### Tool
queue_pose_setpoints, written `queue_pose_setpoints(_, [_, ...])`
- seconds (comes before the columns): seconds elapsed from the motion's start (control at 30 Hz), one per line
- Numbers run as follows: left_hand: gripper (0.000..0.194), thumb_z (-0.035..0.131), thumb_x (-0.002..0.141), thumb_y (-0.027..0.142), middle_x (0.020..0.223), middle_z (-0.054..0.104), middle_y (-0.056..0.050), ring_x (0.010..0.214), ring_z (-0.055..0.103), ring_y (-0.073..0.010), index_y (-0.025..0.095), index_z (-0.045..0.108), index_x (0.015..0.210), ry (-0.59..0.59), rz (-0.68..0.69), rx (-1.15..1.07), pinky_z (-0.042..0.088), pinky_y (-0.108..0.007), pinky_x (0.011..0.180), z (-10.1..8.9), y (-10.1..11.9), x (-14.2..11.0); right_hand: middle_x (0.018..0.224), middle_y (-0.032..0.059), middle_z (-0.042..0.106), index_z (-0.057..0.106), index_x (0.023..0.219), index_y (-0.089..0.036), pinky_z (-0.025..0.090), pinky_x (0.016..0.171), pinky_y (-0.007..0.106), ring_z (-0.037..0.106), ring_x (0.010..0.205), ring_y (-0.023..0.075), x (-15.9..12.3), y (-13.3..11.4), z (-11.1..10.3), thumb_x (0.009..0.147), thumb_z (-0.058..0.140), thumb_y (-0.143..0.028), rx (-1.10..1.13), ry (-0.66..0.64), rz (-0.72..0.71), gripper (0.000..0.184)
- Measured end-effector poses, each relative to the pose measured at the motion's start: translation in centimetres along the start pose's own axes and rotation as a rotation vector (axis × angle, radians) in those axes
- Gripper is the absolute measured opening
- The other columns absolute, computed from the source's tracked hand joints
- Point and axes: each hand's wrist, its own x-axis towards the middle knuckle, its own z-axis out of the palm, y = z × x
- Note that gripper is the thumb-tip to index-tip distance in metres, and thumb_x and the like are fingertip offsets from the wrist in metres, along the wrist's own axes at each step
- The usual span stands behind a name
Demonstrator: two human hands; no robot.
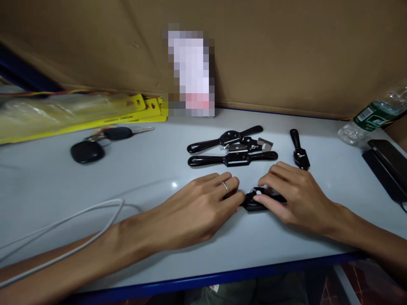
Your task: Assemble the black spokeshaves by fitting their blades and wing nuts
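Observation:
A black spokeshave (257, 207) lies low over the near part of the table, between my two hands. My left hand (203, 207), with a ring on one finger, is closed around its left handle and hides most of that end. The thumb and fingertips of my right hand (294, 192) pinch at the middle of the tool, around a small shiny part. Beyond them lie two more black spokeshaves, an upper one (229, 137) and a lower one (237, 159). Loose metal parts, including a flat blade (265, 145), rest between these two.
Another black-handled tool (299, 150) lies to the right. A water bottle (370, 118) and a dark phone-like object (386, 169) are at the far right. Keys (117, 133) and yellow packaging (140, 114) sit at left. A white cable (111, 220) crosses my left forearm.

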Motion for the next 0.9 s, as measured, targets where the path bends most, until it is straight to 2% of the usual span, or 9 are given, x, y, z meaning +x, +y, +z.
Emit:
queue_pose_setpoints(0.1, [0.018, 0.046, 0.1, 0.013, 0.084, 0.057, -0.005, 0.073, 0.049, -0.02, 0.015, 0.06, 0.09, 0.017, 0.006, 0.009, 0.042, -0.032, 0.064, 0.1, 0.0, 0.0, 0.081, 0.006, 0.061, 0.069, 0.083, -0.013, 0.042, 0.066, 0.03, 0.053, 0.076, 0.0179, 0.0, 0.0, 0.0, 0.1, 0.054, -0.016, 0.026, -0.015, -0.024, 0.023])
queue_pose_setpoints(0.4, [0.018, 0.047, 0.097, 0.009, 0.084, 0.057, -0.005, 0.073, 0.051, -0.02, 0.015, 0.06, 0.086, 0.001, 0.002, 0.006, 0.043, -0.032, 0.063, -0.1, 0.1, 0.0, 0.076, 0.0051, 0.058, 0.063, 0.077, -0.015, 0.039, 0.066, 0.033, 0.045, 0.071, 0.0182, 0.3, -0.6, 0.6, 0.1, 0.049, -0.018, -0.143, -0.017, -0.037, 0.028])
queue_pose_setpoints(0.63, [0.02, 0.045, 0.096, 0.008, 0.083, 0.056, -0.005, 0.072, 0.049, -0.0203, 0.016, 0.059, 0.084, 0.019, -0.002, 0.007, 0.042, -0.033, 0.061, 0.2, 0.0, 0.1, 0.077, 0.0045, 0.057, 0.063, 0.078, -0.015, 0.037, 0.066, 0.032, 0.046, 0.073, 0.0175, 0.3, -0.3, 0.9, 0.102, 0.048, -0.016, -0.11, -0.055, -0.018, 0.028])
queue_pose_setpoints(0.9, [0.02, 0.043, 0.095, 0.006, 0.084, 0.056, -0.005, 0.072, 0.05, -0.0202, 0.016, 0.058, 0.086, 0.012, -0.003, 0.008, 0.044, -0.033, 0.062, 0.3, 0.0, 0.0, 0.068, 0.003, 0.057, 0.062, 0.072, -0.016, 0.037, 0.065, 0.033, 0.044, 0.066, 0.0173, 0.6, -0.9, 1.4, 0.096, 0.049, -0.012, -0.268, 0.055, -0.008, 0.028])
